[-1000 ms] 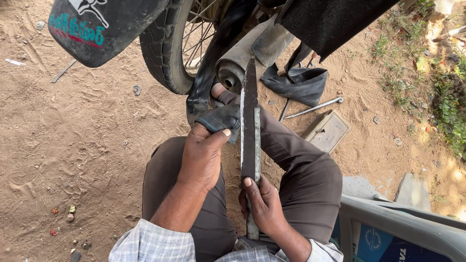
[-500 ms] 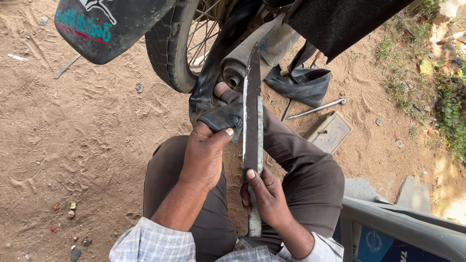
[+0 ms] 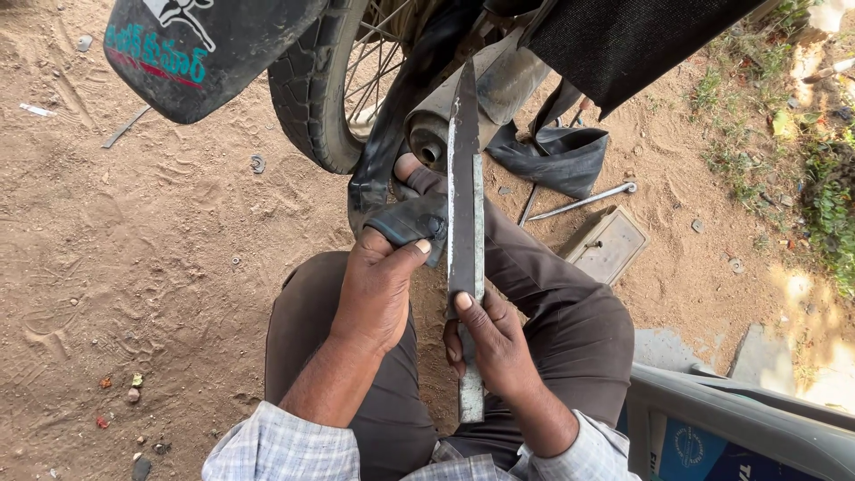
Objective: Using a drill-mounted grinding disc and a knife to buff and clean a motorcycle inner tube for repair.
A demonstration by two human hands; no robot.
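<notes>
My left hand point(image 3: 378, 289) pinches a folded bit of black rubber inner tube point(image 3: 405, 218) that loops up toward the motorcycle wheel point(image 3: 312, 98). My right hand point(image 3: 494, 343) grips a long flat metal blade point(image 3: 463, 178) by its lower part, thumb pressed on its face. The blade points upward and its edge lies against the folded tube beside my left thumb. Both hands work above my knees in brown trousers.
A motorcycle's rear tyre, black mudguard point(image 3: 205, 44) and exhaust pipe point(image 3: 463, 107) stand just ahead. Another black tube point(image 3: 552, 156), a metal rod point(image 3: 583, 200) and a flat grey box point(image 3: 610, 245) lie on the sandy ground at right. A grey-blue container point(image 3: 739, 428) sits at lower right.
The view has drifted slightly. My hands keep the same grip; the blade has shifted a little along the tube.
</notes>
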